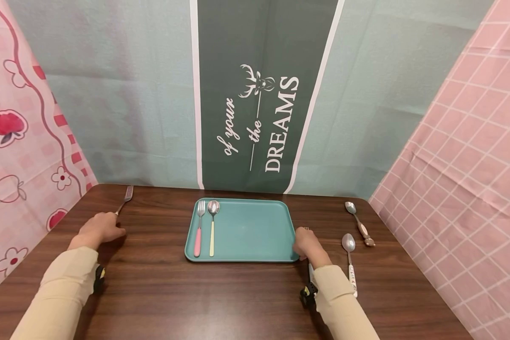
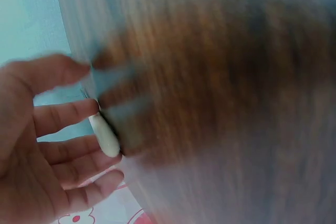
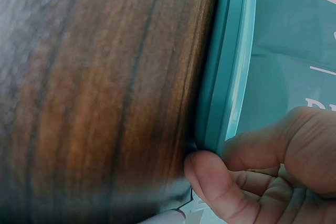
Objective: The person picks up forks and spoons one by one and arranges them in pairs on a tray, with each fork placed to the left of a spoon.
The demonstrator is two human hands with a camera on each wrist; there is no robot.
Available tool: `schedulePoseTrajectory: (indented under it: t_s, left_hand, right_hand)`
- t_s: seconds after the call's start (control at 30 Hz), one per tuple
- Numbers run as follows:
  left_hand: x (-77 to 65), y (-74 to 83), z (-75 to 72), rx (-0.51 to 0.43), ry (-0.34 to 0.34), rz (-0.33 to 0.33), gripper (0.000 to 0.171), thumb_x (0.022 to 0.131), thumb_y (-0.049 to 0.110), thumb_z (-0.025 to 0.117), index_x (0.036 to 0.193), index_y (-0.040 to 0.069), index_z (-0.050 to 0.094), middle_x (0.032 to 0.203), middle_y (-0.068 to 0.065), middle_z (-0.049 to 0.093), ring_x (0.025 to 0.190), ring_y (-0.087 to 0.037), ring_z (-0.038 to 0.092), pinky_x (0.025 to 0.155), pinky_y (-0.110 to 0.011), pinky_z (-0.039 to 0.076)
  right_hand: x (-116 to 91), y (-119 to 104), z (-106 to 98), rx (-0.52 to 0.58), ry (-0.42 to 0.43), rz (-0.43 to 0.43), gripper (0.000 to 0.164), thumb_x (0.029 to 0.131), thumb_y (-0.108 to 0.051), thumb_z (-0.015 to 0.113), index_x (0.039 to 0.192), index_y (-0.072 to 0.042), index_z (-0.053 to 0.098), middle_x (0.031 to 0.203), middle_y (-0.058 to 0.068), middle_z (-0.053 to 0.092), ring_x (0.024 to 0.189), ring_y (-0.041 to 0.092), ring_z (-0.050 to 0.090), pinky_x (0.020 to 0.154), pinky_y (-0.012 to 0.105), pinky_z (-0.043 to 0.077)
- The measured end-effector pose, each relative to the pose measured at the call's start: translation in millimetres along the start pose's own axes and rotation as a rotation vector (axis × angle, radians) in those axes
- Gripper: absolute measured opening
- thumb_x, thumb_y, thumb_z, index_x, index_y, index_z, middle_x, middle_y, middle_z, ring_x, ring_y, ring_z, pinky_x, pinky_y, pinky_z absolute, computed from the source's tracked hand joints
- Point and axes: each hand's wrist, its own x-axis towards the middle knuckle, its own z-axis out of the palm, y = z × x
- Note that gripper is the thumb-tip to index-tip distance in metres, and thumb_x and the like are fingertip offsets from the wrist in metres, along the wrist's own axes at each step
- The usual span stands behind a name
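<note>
At the table's left, my left hand (image 1: 99,229) is over a fork (image 1: 129,193) whose tines point to the back edge. In the left wrist view the fork's pale handle (image 2: 105,136) lies by the fingertips, with the thumb apart from it. My right hand (image 1: 308,244) is at the front right corner of the teal tray (image 1: 255,231). Its thumb and a finger pinch the tray's rim (image 3: 215,103) in the right wrist view. A pink-handled fork (image 1: 198,231) and a yellow-handled spoon (image 1: 213,226) lie on the tray's left side.
Right of the tray lie a spoon with a patterned white handle (image 1: 351,264) and a spoon with a brown figured handle (image 1: 361,226). Another utensil, mostly hidden under my right hand, shows its tine tips (image 1: 306,228). Hanging cloths (image 1: 144,118) border the wooden table.
</note>
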Motion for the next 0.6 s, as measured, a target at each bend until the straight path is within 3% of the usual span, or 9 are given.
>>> schedulePoseTrajectory:
  t_s: [0.07,0.13,0.3,0.6]
  left_hand:
    - [0.0,-0.2,-0.4,0.003,0.026,0.022,0.014,0.068,0.014,0.058,0.067,0.002,0.052,0.071,-0.021,0.051,0.063,-0.033,0.049,0.054,-0.047,0.038]
    - [0.0,-0.3,-0.2,0.003,0.049,0.028,0.008,0.065,0.005,0.054,0.061,0.005,0.048,0.067,-0.018,0.048,0.060,-0.030,0.046,0.053,-0.045,0.037]
    - [-0.7,0.4,-0.6,-0.013,0.071,0.023,0.011,0.063,-0.005,0.050,0.060,0.005,0.049,0.066,-0.017,0.047,0.059,-0.028,0.044,0.052,-0.043,0.037]
    - [-1.8,1.3,-2.0,-0.016,0.050,0.028,0.015,0.064,-0.005,0.051,0.057,0.007,0.046,0.064,-0.017,0.046,0.058,-0.028,0.043,0.052,-0.042,0.037]
  right_hand:
    - [0.5,0.2,0.7,-0.004,-0.001,0.001,0.007,0.074,0.007,0.049,0.079,0.005,0.053,0.063,0.016,0.049,0.040,0.015,0.053,0.036,0.022,0.041]
    - [1.1,0.6,1.2,-0.010,0.000,-0.004,0.007,0.074,0.007,0.048,0.078,0.006,0.053,0.062,0.015,0.049,0.039,0.014,0.053,0.037,0.022,0.041]
    - [1.1,0.9,1.0,-0.012,0.003,-0.012,0.006,0.074,0.007,0.048,0.078,0.008,0.053,0.059,0.014,0.049,0.039,0.014,0.053,0.037,0.022,0.041]
    - [0.3,0.0,0.8,-0.007,0.007,-0.007,0.007,0.074,0.007,0.049,0.079,0.008,0.054,0.062,0.016,0.049,0.038,0.014,0.052,0.037,0.022,0.041]
